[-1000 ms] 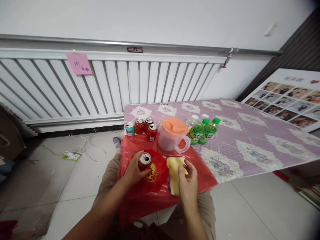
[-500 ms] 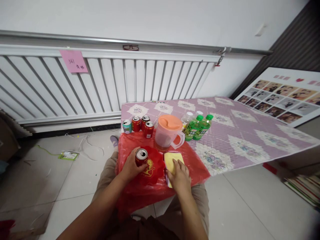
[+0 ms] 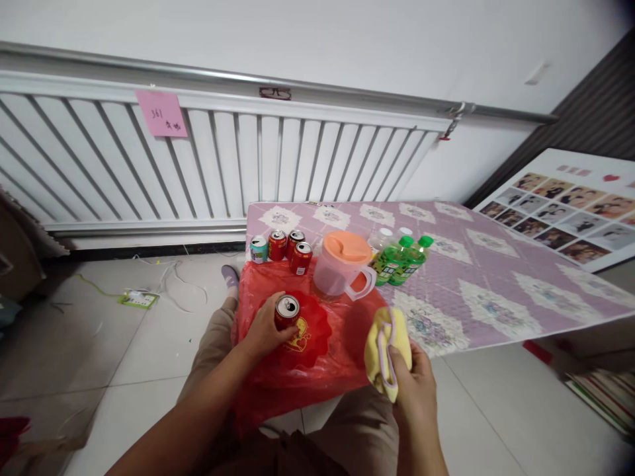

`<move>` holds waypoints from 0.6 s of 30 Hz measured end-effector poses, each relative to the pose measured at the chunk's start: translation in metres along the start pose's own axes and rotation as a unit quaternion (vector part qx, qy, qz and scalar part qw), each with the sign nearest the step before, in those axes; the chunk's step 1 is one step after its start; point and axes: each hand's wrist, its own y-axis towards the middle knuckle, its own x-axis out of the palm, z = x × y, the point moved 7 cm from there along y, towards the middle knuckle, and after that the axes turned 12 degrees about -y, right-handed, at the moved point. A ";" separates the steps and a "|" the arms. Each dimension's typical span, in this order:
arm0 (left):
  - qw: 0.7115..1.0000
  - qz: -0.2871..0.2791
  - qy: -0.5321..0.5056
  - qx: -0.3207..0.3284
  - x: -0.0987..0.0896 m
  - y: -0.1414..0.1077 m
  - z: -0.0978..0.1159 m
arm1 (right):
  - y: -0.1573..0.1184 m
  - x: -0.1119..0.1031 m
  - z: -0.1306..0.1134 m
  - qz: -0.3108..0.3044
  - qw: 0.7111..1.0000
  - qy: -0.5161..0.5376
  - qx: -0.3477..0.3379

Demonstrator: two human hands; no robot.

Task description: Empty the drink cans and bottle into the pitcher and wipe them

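Note:
My left hand (image 3: 266, 330) is wrapped round a dark red drink can (image 3: 287, 313), which is upright with its top opened. Under the can is a red scalloped tray (image 3: 317, 344) with a yellow print. My right hand (image 3: 415, 380) grips a folded yellow cloth (image 3: 387, 350) with a pale purple edge, raised at the right edge of the red plastic sheet (image 3: 347, 380). Beyond the tray stands a clear plastic pitcher (image 3: 331, 272) with an orange lid, its handle pointing right.
Behind the left hand stand several cans, among them a teal can (image 3: 258, 249) and a red can (image 3: 300, 258). Green-capped bottles (image 3: 409, 262) stand right of the pitcher. A purple flowered tablecloth (image 3: 486, 271) spreads right. A white radiator (image 3: 297, 158) lines the wall.
My right hand has lifted the yellow cloth off the red sheet and moved it right and toward me. My left hand still holds the can over the tray. The view has shifted slightly.

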 end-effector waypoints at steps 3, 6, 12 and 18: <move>1.000 0.002 0.002 0.004 0.000 0.000 0.003 | -0.020 0.025 -0.038 -0.074 0.996 -0.022 -0.051; 1.000 -0.002 0.005 0.010 0.000 0.000 0.006 | -0.035 0.058 -0.082 -0.105 0.971 -0.102 -0.191; 1.000 0.002 -0.002 0.020 0.001 0.000 0.005 | -0.051 0.121 -0.139 -0.146 0.858 -0.296 -0.394; 0.999 0.006 -0.019 0.033 0.001 0.002 0.005 | -0.063 0.160 -0.154 -0.192 0.740 -0.493 -0.415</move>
